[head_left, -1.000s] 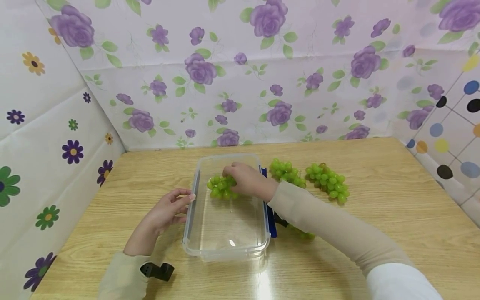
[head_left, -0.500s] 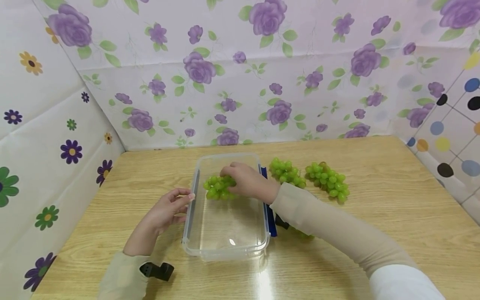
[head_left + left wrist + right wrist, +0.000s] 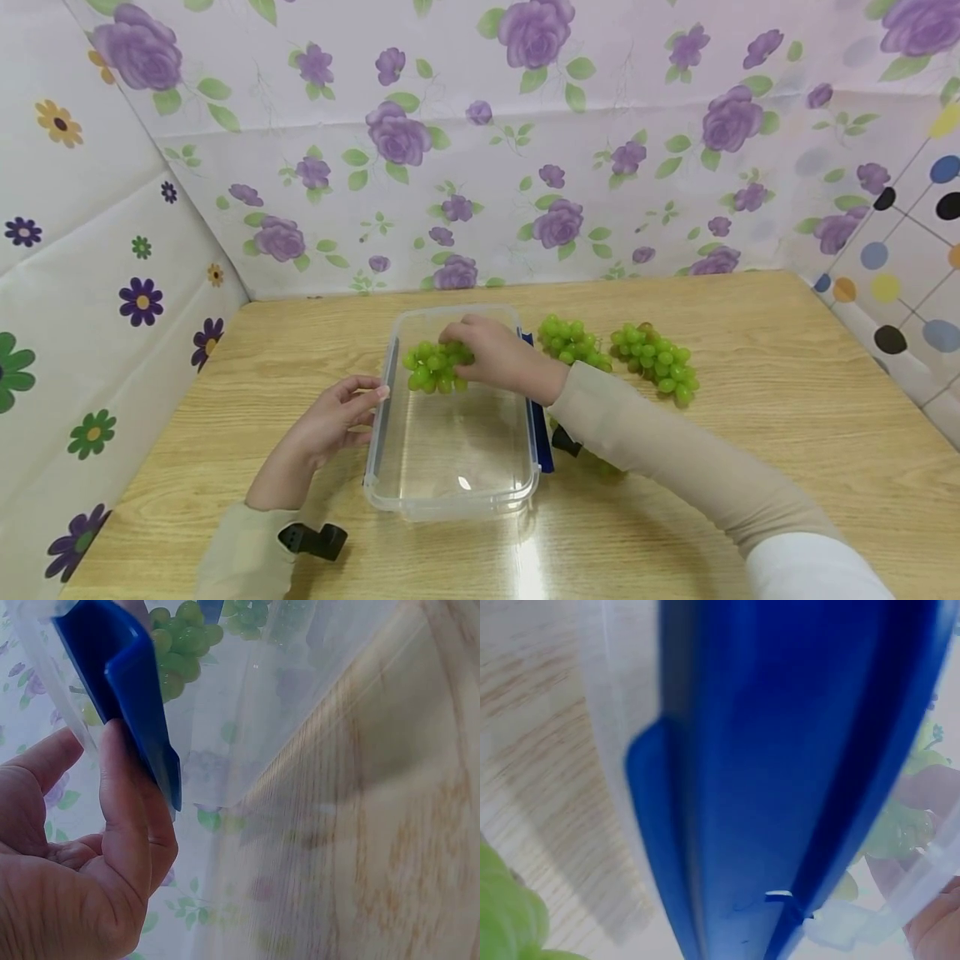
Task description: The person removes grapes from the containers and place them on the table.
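Note:
A clear plastic food container (image 3: 457, 492) with blue side latches lies open on the wooden table. Over its far half, my right hand (image 3: 495, 354) pinches a bunch of green grapes (image 3: 433, 367) from above. The bunch shows through the clear wall in the left wrist view, grapes (image 3: 180, 649) hanging past the latch. My left hand (image 3: 343, 418) holds the container's left side, thumb at the rim and fingers by the blue latch (image 3: 142, 690). A blue latch (image 3: 772, 765) fills most of the right wrist view, and part of the right hand shows behind the clear wall.
Right of the container lie two bunches of green grapes (image 3: 573, 342), (image 3: 656, 362). More grapes (image 3: 603, 468) are partly hidden under the right forearm. A flowered cloth (image 3: 480, 208) stands behind the wooden table (image 3: 780, 400).
The right hand has shifted the grape bunch slightly left and then a little up, away from me. The left hand keeps its place on the container.

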A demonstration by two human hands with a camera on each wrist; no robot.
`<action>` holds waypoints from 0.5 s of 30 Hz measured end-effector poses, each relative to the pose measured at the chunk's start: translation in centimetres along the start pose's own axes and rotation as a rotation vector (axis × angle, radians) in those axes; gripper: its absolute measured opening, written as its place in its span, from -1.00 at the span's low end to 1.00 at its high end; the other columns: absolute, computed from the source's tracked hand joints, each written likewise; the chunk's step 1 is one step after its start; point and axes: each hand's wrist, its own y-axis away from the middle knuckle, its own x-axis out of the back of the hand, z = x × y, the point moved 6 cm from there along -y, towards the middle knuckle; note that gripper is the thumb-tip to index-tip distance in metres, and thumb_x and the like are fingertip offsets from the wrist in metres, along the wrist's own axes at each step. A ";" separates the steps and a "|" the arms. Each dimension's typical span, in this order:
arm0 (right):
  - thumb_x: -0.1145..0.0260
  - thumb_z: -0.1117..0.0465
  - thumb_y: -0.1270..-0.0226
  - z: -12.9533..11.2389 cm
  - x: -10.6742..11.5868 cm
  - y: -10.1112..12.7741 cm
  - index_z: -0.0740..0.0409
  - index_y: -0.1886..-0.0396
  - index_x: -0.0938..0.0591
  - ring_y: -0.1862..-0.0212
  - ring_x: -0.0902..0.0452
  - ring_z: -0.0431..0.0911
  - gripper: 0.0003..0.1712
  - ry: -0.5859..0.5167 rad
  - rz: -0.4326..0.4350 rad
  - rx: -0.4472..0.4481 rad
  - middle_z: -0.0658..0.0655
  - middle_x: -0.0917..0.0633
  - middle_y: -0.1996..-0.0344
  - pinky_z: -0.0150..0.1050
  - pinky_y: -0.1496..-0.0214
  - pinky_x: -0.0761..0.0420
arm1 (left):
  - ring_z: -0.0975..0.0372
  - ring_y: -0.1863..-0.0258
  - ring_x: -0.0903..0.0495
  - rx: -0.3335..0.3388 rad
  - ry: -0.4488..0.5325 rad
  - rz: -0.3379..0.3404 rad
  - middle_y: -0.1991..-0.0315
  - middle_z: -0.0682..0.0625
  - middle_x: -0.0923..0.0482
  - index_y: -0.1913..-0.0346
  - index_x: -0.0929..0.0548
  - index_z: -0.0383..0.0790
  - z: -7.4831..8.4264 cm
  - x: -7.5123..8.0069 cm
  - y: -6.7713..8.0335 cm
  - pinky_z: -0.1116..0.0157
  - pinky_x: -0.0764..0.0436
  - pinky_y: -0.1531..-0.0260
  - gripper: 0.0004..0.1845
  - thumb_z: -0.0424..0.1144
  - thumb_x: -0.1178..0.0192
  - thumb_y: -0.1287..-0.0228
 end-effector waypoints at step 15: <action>-0.37 0.33 -0.18 -0.8 0.9 0.5 0.19 -0.09 -0.57 0.05 -0.54 -0.07 -0.57 -0.015 0.020 0.008 0.14 -0.61 0.07 -0.28 0.02 -0.58 | 0.32 0.30 -0.54 -0.006 0.005 -0.006 0.21 0.06 -0.45 -0.24 -0.26 -0.32 0.1 -0.1 0.1 0.43 -0.58 0.40 -0.47 -0.04 -0.07 -0.41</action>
